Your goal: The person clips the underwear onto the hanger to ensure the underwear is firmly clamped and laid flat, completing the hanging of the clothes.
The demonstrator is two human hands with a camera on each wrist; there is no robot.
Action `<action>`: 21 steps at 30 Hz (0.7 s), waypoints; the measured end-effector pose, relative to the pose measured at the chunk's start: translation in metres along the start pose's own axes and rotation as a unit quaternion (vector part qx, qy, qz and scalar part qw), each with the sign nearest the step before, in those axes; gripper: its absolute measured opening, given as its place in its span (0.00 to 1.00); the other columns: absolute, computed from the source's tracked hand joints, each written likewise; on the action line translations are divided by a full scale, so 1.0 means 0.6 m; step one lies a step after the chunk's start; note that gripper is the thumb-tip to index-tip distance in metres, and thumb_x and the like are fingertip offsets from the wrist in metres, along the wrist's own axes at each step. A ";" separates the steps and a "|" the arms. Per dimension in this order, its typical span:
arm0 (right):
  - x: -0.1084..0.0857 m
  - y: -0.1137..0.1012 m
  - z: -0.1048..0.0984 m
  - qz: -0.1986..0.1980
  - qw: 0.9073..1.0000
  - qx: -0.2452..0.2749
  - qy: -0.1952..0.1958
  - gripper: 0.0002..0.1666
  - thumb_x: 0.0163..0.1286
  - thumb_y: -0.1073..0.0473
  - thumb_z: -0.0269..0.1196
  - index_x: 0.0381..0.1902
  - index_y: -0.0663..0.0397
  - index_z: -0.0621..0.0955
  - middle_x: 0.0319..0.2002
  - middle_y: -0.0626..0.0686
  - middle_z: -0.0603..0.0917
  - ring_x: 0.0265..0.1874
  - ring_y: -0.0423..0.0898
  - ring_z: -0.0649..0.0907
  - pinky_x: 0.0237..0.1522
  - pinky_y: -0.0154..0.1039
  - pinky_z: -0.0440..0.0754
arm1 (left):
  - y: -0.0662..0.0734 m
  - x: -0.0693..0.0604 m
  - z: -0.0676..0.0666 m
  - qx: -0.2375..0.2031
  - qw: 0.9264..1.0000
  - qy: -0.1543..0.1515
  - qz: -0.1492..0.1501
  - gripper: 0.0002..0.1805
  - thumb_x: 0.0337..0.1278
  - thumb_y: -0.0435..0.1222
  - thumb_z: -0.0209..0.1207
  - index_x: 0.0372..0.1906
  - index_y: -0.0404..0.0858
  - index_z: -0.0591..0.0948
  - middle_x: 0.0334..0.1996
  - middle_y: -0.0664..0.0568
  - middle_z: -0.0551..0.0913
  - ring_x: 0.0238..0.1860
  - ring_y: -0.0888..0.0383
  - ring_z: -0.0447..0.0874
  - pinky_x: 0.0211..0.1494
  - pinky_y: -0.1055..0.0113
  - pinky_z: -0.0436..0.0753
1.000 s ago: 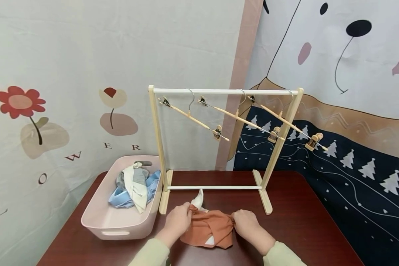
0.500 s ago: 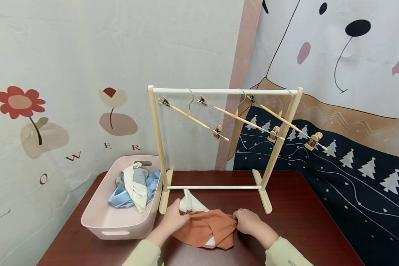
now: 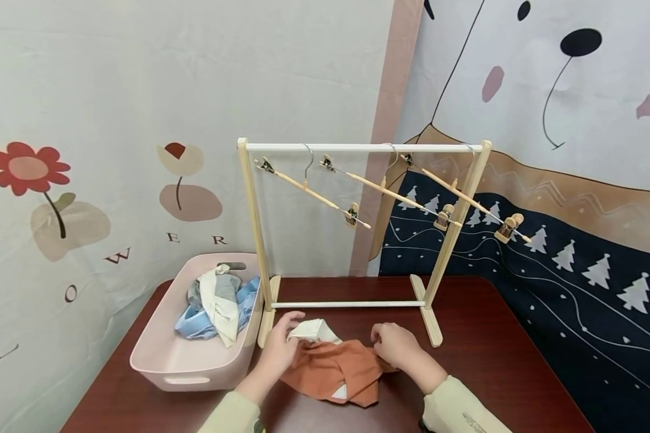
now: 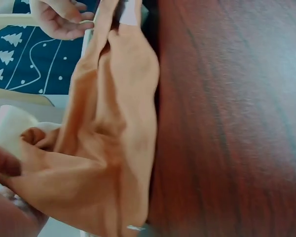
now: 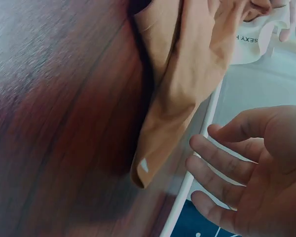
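A rust-orange garment (image 3: 336, 368) lies crumpled on the table below the rack, with a white part (image 3: 316, 330) at its upper left. Printed letters show on that white part in the right wrist view. At the garment's left end, my left hand (image 3: 279, 346) pinches the orange cloth between thumb and fingers, seen at the edge of the left wrist view. My right hand (image 3: 399, 347) hovers beside the right end, its fingers loosely bent and holding nothing. In the right wrist view a gap separates these fingers (image 5: 214, 182) from the garment's narrow end (image 5: 143, 170).
A wooden rack (image 3: 257, 228) with a white top rail stands behind the garment. Three clip hangers, among them the left hanger (image 3: 309, 189), hang from it. To the left, a pink basket (image 3: 157, 355) holds blue, grey and white cloth pieces (image 3: 219, 304). The table (image 3: 498, 361) is dark red.
My right hand has let go of the garment's right end, which now lies loose. My left hand has moved left and up, and the white part has shifted and folded over.
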State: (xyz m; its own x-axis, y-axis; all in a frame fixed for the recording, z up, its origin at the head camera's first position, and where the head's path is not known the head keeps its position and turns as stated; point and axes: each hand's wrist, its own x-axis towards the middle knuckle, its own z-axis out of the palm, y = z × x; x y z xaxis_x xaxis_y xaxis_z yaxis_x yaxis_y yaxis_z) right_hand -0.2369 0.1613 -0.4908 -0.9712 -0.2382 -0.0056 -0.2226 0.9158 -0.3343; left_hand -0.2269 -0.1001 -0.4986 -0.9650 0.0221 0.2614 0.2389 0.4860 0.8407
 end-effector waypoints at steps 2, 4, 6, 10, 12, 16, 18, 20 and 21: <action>0.004 -0.005 0.001 -0.006 1.000 0.008 -0.004 0.05 0.58 0.65 0.61 0.29 0.48 0.79 0.24 0.45 0.75 0.22 0.40 0.71 0.25 0.38 0.70 | 0.005 0.001 -0.002 0.011 1.000 0.008 0.004 0.17 0.45 0.20 0.57 0.41 0.37 0.81 0.36 0.47 0.84 0.37 0.54 0.81 0.40 0.64 0.78; 0.009 -0.009 0.004 -0.015 1.000 0.021 -0.009 0.06 0.58 0.65 0.61 0.31 0.48 0.79 0.25 0.45 0.75 0.23 0.40 0.72 0.26 0.38 0.70 | 0.007 0.003 -0.004 0.023 1.000 0.014 0.000 0.08 0.48 0.25 0.62 0.34 0.38 0.82 0.34 0.49 0.84 0.35 0.57 0.79 0.40 0.65 0.77; 0.015 -0.012 0.007 -0.029 0.999 0.038 -0.011 0.06 0.58 0.65 0.61 0.34 0.50 0.80 0.28 0.46 0.76 0.26 0.41 0.74 0.28 0.39 0.72 | 0.010 0.004 -0.005 0.025 1.000 0.016 0.001 0.01 0.54 0.31 0.63 0.32 0.39 0.82 0.32 0.51 0.83 0.35 0.58 0.78 0.40 0.66 0.76; 0.028 -0.020 0.016 -0.067 0.993 0.098 -0.013 0.15 0.62 0.62 0.63 0.48 0.56 0.79 0.41 0.51 0.80 0.41 0.47 0.79 0.41 0.45 0.77 | 0.015 0.006 -0.006 -0.017 1.000 0.005 0.005 0.08 0.66 0.37 0.54 0.35 0.37 0.79 0.30 0.51 0.80 0.33 0.60 0.76 0.38 0.68 0.75; 0.035 -0.026 0.021 -0.086 0.988 0.125 -0.019 0.22 0.63 0.59 0.63 0.55 0.57 0.77 0.50 0.55 0.79 0.51 0.52 0.77 0.51 0.50 0.76 | 0.018 0.006 -0.005 -0.047 0.999 -0.008 0.008 0.10 0.69 0.37 0.50 0.38 0.35 0.78 0.28 0.49 0.80 0.31 0.61 0.76 0.36 0.69 0.75; 0.049 -0.040 0.030 -0.131 0.978 0.156 -0.038 0.30 0.64 0.52 0.64 0.62 0.54 0.73 0.59 0.56 0.74 0.61 0.57 0.71 0.58 0.55 0.71 | 0.042 -0.001 -0.008 -0.087 0.996 -0.030 0.011 0.11 0.71 0.33 0.45 0.42 0.31 0.76 0.28 0.44 0.80 0.30 0.60 0.75 0.35 0.70 0.75; 0.054 -0.046 0.034 -0.155 0.974 0.161 -0.046 0.31 0.63 0.50 0.65 0.62 0.52 0.73 0.60 0.54 0.75 0.61 0.56 0.71 0.59 0.54 0.70 | 0.060 -0.006 -0.013 -0.106 0.994 -0.040 0.009 0.11 0.71 0.33 0.45 0.43 0.30 0.76 0.30 0.43 0.80 0.31 0.60 0.76 0.37 0.70 0.76; 0.058 -0.050 0.038 -0.179 0.970 0.159 -0.045 0.29 0.61 0.49 0.66 0.59 0.51 0.76 0.56 0.52 0.78 0.58 0.53 0.74 0.57 0.50 0.72 | 0.072 -0.009 -0.016 -0.122 0.991 -0.048 0.013 0.11 0.71 0.31 0.44 0.43 0.29 0.75 0.31 0.41 0.80 0.32 0.60 0.76 0.38 0.69 0.76; 0.059 -0.051 0.040 -0.189 0.968 0.158 -0.040 0.25 0.60 0.50 0.67 0.55 0.51 0.78 0.52 0.51 0.80 0.55 0.51 0.76 0.55 0.48 0.74 | 0.072 -0.009 -0.015 -0.126 0.991 -0.047 0.016 0.11 0.71 0.32 0.44 0.43 0.29 0.75 0.31 0.41 0.80 0.32 0.61 0.76 0.39 0.69 0.76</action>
State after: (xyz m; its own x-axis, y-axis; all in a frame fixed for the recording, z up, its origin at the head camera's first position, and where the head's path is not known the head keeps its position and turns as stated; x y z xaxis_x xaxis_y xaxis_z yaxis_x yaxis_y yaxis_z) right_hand -0.2626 0.1172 -0.5036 -0.8124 -0.5736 0.1045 -0.5123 0.6167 -0.5977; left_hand -0.2105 -0.0871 -0.4593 -0.9594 0.1216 0.2547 0.2779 0.2504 0.9274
